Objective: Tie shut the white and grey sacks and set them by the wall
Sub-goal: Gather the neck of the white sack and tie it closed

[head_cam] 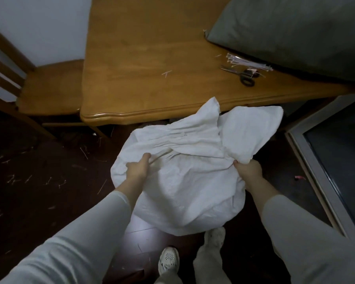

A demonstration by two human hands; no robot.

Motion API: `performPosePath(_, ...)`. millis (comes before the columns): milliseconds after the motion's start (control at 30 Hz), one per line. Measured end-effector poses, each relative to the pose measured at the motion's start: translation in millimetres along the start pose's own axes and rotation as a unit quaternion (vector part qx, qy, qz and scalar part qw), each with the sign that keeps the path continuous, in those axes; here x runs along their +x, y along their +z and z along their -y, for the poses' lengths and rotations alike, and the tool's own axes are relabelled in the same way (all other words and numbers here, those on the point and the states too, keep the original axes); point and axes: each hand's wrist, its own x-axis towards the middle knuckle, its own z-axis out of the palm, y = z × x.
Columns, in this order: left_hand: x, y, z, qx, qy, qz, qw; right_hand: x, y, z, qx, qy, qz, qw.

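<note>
Nearest the camera, a pale shoe (168, 259) is standing on the dark floor (39, 181), with both long-sleeved arms reaching forward and down past it. The left hand (138, 168) is stretching out with the wrist straight and knuckles up, its fingers curling into a bunched fold on the upper left of the white sack (182, 191) and gripping the cloth. The right hand (248, 171) is angling inward from the right, its fingers and thumb closing round the gathered base of the sack's loose upper flap. The white sack is sitting on the floor between the two hands, bulging and round, just in front of the table's near edge, with its flap rising against that edge. Short pale offcuts are lying scattered over the floor to the left.

Beyond, the wooden table (148, 48) is carrying black-handled scissors (244, 75) beside a bundle of white cable ties (244, 61). The grey sack (295, 31) is lying on the table's far right corner. A wooden chair (49, 87) is standing at the table's left, against the pale wall (39, 27).
</note>
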Motion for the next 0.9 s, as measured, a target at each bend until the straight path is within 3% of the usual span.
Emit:
performPosePath(67,-10,14,-12,0.095,0.037,-0.026,0.994,1,-8,11,-0.015,-0.022,0.009,1.0)
performPosePath(167,-31,41,-29,0.249,0.181,-0.063,0.949,3,-24,25,-0.022,-0.092,0.001,0.996)
performPosePath(333,-72,94,-65,0.305,0.389,0.056,0.868,2,-63,55,0.09,-0.139,0.127,0.978)
performPosePath(533,-117,133,-120,0.381,0.621,0.053,0.683,7,-105,81,0.032,-0.187,0.299,0.935)
performPosePath(600,-124,139,-139,0.431,0.683,0.028,0.589,6,-113,85,0.033,-0.169,0.312,0.934)
performPosePath(667,-130,142,-157,0.484,0.685,0.031,0.543,2,-119,89,0.032,-0.173,0.297,0.938)
performPosePath(767,-147,138,-183,0.529,0.676,0.046,0.512,-5,-128,97,0.061,-0.178,0.294,0.937)
performPosePath(900,-165,130,-210,0.514,0.63,0.134,0.566,-25,-131,108,0.224,-0.13,0.289,0.922)
